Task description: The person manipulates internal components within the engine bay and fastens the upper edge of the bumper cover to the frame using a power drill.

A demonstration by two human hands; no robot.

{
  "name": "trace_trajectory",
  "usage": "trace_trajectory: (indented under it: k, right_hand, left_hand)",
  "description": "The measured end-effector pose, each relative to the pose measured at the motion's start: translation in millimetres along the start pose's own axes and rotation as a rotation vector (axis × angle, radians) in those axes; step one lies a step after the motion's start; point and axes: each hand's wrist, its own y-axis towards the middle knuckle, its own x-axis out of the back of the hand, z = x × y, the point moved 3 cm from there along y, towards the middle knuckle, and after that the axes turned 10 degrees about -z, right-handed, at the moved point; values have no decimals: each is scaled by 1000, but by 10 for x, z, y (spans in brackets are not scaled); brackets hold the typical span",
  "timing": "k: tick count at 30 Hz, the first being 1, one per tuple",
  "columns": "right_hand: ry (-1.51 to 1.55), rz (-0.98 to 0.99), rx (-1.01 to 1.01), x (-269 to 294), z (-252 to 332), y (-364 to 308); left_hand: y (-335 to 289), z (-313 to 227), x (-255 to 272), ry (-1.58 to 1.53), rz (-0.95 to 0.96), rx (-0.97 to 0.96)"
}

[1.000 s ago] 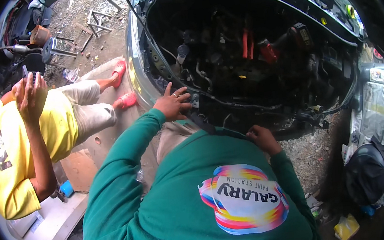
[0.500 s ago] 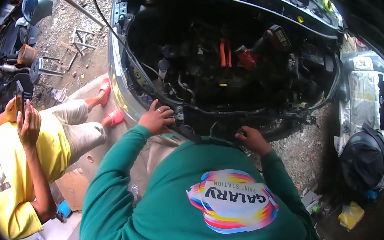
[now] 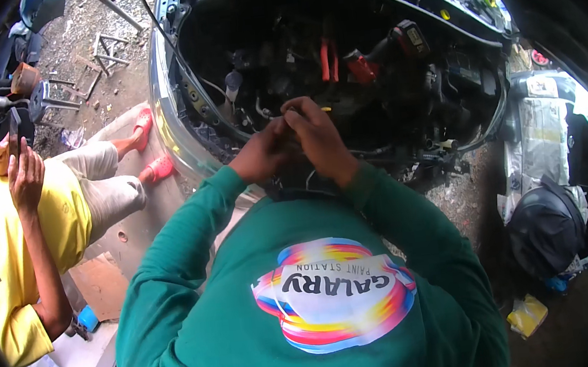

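Observation:
My left hand and my right hand meet above the near edge of an open engine bay. Their fingers are bent and drawn together; whatever they pinch, if anything, is too small or hidden to name. Beyond them, pliers with red handles lie among the dark engine parts. Right of the pliers rests a red and black cordless power tool with its battery toward the right. A small yellow piece shows just past my right hand.
To the left a person in a yellow shirt holds a phone. A prop rod rises at the bay's left side. On the right are a paper-covered part, a black bag and a yellow packet. A stool stands far left.
My left hand has left the bay's front edge and moved right. My right hand has come up and inward, so both now meet over the bay. The view has shifted slightly.

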Motion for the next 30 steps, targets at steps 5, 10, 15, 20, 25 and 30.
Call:
trace_trajectory:
  k: [5, 10, 15, 20, 25, 30]
  right_hand:
    - [-670, 7, 276, 41, 210, 592]
    - [-1239, -330, 217, 642, 78, 1447]
    - [-1346, -288, 39, 658, -154, 1830]
    - [-1380, -426, 71, 630, -249, 1962]
    - [-1241, -530, 245, 719, -91, 1808]
    - [-948, -214, 146, 834, -149, 1198]
  left_hand:
    - [-109, 119, 558, 257, -260, 109]
    - [-905, 793, 1003, 564, -541, 454]
    - [-1405, 1037, 793, 690, -453, 439]
    - [-1435, 1222, 446, 728, -380, 341]
    - [-1430, 1317, 441, 657, -572, 371]
    - [-1379, 1361, 397, 663, -581, 240]
